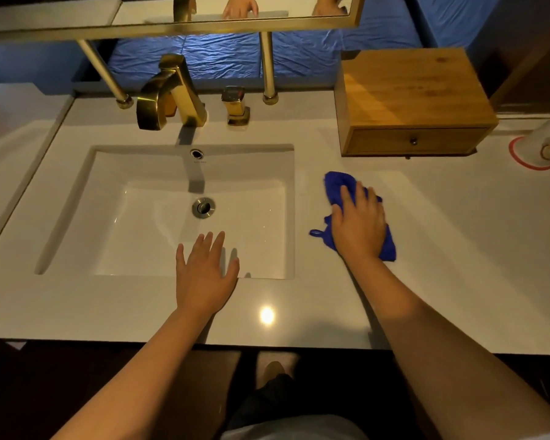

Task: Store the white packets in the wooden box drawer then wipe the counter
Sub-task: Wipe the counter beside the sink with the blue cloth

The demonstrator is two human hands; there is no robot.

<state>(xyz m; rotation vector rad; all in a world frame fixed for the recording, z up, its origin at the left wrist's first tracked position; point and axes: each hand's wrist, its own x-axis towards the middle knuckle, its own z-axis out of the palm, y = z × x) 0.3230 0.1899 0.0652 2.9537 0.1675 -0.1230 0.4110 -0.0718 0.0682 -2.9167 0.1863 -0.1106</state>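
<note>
Head | right hand [359, 223] flat, pressing blue cloth [337, 185] on counter [458, 233] | left hand [204, 274] spread over sink [108, 166]

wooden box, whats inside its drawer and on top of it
Nothing stands on the wooden box. Its drawer is closed, showing only the front and knob, so its contents cannot be seen.

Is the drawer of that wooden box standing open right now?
No, the drawer is closed, its front with the small knob sitting flush in the face of the wooden box.
</note>
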